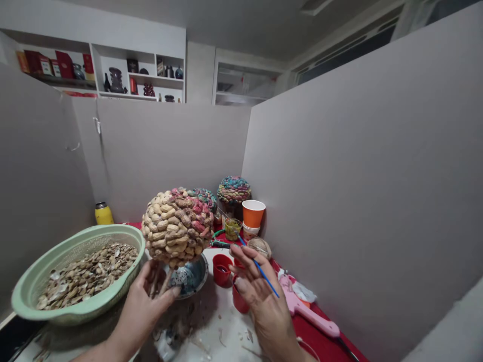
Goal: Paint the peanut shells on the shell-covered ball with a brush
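My left hand is closed around the thin stem under a ball covered in peanuts. The ball is held up above the table; its upper right side is stained pink-red, and the rest is plain tan. In my right hand a slim blue paintbrush rests between the fingers, with its tip pointing up and away. Small red cups holding dark liquid stand beside that hand, partly hidden by it. Behind my left hand sits a metal bowl with blue-black stains.
A green colander full of shells stands at the left. Two colourful peanut-covered balls are at the back, near an orange paper cup and a ball of twine. A pink-handled tool lies right. Grey partitions enclose the table.
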Demonstrator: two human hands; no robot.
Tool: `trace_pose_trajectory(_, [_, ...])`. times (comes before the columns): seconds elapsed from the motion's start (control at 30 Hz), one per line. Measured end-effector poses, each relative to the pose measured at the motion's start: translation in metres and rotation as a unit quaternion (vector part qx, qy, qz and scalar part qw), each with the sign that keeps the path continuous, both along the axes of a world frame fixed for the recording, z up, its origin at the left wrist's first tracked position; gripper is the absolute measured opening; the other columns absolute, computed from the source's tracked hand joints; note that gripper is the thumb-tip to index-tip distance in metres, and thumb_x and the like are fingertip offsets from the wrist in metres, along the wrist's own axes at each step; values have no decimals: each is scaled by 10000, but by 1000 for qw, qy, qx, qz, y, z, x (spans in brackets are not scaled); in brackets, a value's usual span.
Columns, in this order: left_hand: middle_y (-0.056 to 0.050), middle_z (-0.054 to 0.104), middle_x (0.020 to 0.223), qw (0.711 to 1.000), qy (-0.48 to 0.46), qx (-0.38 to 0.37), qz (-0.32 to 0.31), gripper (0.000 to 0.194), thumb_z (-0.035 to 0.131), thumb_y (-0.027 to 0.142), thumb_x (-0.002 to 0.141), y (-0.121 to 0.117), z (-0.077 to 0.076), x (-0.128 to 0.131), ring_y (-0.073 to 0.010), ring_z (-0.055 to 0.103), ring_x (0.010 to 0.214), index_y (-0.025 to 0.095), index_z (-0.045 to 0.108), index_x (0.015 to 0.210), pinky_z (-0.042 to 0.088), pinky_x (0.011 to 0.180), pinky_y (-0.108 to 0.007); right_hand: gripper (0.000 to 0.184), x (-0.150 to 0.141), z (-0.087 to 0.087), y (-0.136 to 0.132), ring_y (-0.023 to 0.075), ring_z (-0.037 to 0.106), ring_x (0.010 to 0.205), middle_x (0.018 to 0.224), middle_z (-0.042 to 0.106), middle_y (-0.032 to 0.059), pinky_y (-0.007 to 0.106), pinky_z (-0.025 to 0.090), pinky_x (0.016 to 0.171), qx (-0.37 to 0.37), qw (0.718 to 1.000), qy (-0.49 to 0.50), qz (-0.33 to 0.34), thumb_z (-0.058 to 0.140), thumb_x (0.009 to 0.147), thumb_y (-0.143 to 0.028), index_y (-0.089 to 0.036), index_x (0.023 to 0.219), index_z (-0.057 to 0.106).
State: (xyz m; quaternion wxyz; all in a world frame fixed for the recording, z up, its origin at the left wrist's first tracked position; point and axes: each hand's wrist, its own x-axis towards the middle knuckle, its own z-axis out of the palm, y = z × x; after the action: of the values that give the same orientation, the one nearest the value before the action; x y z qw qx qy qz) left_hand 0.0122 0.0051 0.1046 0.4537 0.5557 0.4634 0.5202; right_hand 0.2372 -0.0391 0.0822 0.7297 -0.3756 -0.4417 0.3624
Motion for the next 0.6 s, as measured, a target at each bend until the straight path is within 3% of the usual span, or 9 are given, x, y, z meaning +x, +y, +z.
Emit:
trace_pose_trajectory(0.1, [-136,775,1213,999,-11,30,-3,598,806,355,650,6,4,8,-336,686,1192,186,583,1179,529,1033,-432,584,1,3,2,255,631,1288,1439,631,115,358,561,1018,-11,1000,0,-23,808,774,-530,-310,1264,580])
trace_pose_trajectory(0.23, [-125,759,1179,996,-23,85,1,553,806,316,676,20,-8,22,-323,673,1194,204,565,1160,522,1007,-425,531,6,10,5,266,675,1214,1348,695,121,398,557,1020,-12,998,-7,-57,798,768,-564,-286,1190,633])
trace_pose_trajectory(0.33, [-118,746,1190,992,-42,116,3,572,810,315,686,30,-15,36,-297,701,1119,210,557,1188,539,962,-403,538,0,15,9,273,675,1217,1291,727,120,402,547,1027,-27,999,-12,-13,821,752,-538,-269,1183,643])
trace_pose_trajectory(0.47, [-97,767,1083,989,-30,146,23,486,816,340,688,35,-12,52,-296,718,1002,210,605,1107,547,880,-397,463,-22,17,20,267,696,1166,1203,759,107,398,523,1041,-32,996,-23,84,814,773,-494,-233,1126,667])
trace_pose_trajectory(0.6, [-84,753,1042,986,-24,159,42,452,817,320,655,34,-6,59,-289,703,954,213,603,1039,531,871,-401,430,-40,17,37,261,711,1101,1153,770,94,398,521,1024,-2,995,-40,87,817,770,-450,-217,1109,691])
